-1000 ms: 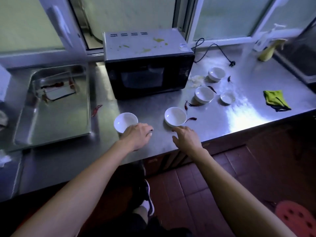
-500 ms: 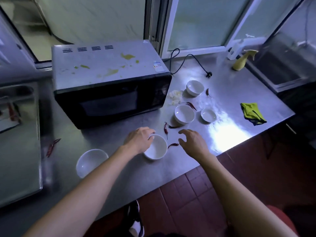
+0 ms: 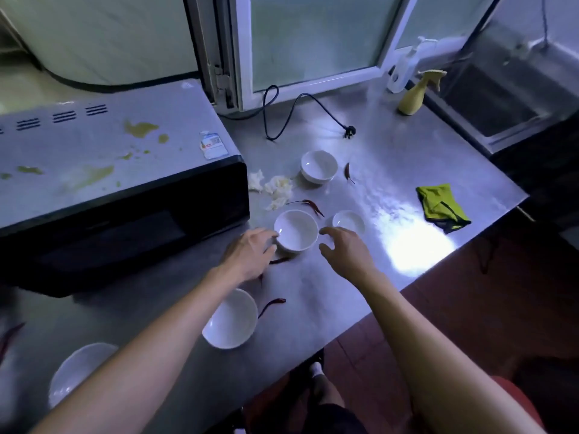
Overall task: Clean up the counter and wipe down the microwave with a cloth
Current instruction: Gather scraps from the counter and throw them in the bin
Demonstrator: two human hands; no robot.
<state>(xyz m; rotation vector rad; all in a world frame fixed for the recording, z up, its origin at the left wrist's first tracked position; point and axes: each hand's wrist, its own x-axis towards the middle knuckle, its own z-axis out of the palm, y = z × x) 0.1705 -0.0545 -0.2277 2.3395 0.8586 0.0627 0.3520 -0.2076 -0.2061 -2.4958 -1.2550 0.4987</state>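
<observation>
- White bowls, five: one (image 3: 296,230) sits between the left hand (image 3: 247,260), fingers touching its rim, and the right hand (image 3: 344,250), spread, empty.
- Green cloth (image 3: 441,206) lies alone at the right of the steel counter (image 3: 391,170); the stained microwave (image 3: 119,183) stands left, under windows.

Five white bowls (image 3: 296,230) sit on the grey steel counter (image 3: 391,170), scattered with dark red chillies (image 3: 310,205) and whitish scraps (image 3: 277,187). At left, the microwave (image 3: 103,170) has a pale grey top blotched yellow-green and a black front. A yellow-green cloth (image 3: 440,205) with dark trim lies at right; upper right, a yellow spray bottle (image 3: 415,97). The cord (image 3: 300,111) is black, the floor reddish-brown
</observation>
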